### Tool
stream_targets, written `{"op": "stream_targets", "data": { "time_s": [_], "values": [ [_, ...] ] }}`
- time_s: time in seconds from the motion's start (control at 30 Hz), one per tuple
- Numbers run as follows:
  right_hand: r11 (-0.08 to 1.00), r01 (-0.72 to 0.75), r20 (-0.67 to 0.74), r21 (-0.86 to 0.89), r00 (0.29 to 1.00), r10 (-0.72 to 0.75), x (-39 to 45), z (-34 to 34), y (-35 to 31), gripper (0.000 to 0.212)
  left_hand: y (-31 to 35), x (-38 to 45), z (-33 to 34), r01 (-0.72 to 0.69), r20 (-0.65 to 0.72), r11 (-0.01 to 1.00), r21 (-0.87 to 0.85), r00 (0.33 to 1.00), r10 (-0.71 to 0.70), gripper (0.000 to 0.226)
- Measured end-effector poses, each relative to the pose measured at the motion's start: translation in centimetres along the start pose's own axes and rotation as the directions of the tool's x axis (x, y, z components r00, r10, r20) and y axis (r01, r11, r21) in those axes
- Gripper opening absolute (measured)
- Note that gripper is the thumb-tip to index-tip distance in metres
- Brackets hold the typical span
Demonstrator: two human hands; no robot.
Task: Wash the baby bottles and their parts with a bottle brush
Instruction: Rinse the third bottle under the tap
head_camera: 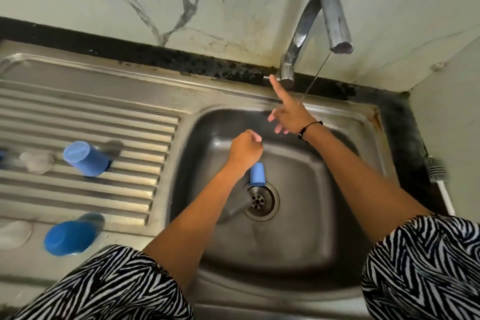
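My left hand (pixel 245 149) is curled into a fist over the sink basin (pixel 311 189). A small blue cylindrical bottle part (pixel 257 174) sticks out below the fist, just above the drain (pixel 260 201). My right hand (pixel 291 117) reaches to the tap base; its straight index finger touches the small tap lever (pixel 267 77) and the other fingers are loosely spread. A thin thread of water falls from the spout (pixel 340 45). The bottle brush (pixel 436 170) lies on the dark counter at the right. Two blue bottle caps (pixel 85 159) (pixel 70 235) stand on the drainboard.
The ribbed steel drainboard (pixel 78 117) lies left of the basin. Two pale, blurred bottle parts (pixel 36 161) (pixel 13 234) sit near its left edge. A marbled wall rises behind the sink, and a side wall closes off the right.
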State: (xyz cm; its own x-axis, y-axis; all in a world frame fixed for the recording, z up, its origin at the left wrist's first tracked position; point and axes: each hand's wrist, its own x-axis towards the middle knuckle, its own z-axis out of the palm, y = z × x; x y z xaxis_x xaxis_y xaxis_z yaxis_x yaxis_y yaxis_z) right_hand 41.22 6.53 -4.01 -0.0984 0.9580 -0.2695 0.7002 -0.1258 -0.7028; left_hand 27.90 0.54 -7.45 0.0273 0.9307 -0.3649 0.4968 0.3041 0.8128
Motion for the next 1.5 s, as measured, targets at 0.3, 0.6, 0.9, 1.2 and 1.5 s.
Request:
{"op": "stream_targets", "data": {
  "time_s": [0.3, 0.6, 0.9, 1.2, 1.5],
  "values": [
    [0.857, -0.222, 0.005, 0.465, 0.969, 0.248, -1.2, 4.9, 5.6, 0.032, -8.3, -4.3, 5.3, -0.329, 0.345, 0.503, 0.799, 0.936, 0.063, 0.054],
    [0.813, -0.278, 0.099, 0.512, 0.959, 0.265, -1.6, 5.4, 6.4, 0.037, -10.1, -3.2, 6.5, -0.326, 0.277, 0.360, 0.874, 0.943, 0.183, 0.038],
    [0.803, -0.212, 0.039, 0.557, 0.973, 0.229, -4.0, 1.5, 3.3, 0.032, -3.6, -0.4, 5.2, 0.164, 0.095, 0.983, 0.081, 0.980, -0.172, 0.034],
    [0.991, -0.005, -0.293, -0.133, 0.955, -0.035, -9.3, -2.4, -1.0, 0.033, 6.7, 1.9, 3.7, 0.377, 0.370, 0.412, -0.829, 0.924, -0.100, 0.026],
    [0.963, -0.094, -0.235, 0.254, 0.959, 0.156, -7.5, -2.4, -2.6, 0.043, 9.1, 1.1, 3.0, 0.072, 0.057, 0.482, -0.873, 0.997, -0.047, 0.004]
  ]
}}
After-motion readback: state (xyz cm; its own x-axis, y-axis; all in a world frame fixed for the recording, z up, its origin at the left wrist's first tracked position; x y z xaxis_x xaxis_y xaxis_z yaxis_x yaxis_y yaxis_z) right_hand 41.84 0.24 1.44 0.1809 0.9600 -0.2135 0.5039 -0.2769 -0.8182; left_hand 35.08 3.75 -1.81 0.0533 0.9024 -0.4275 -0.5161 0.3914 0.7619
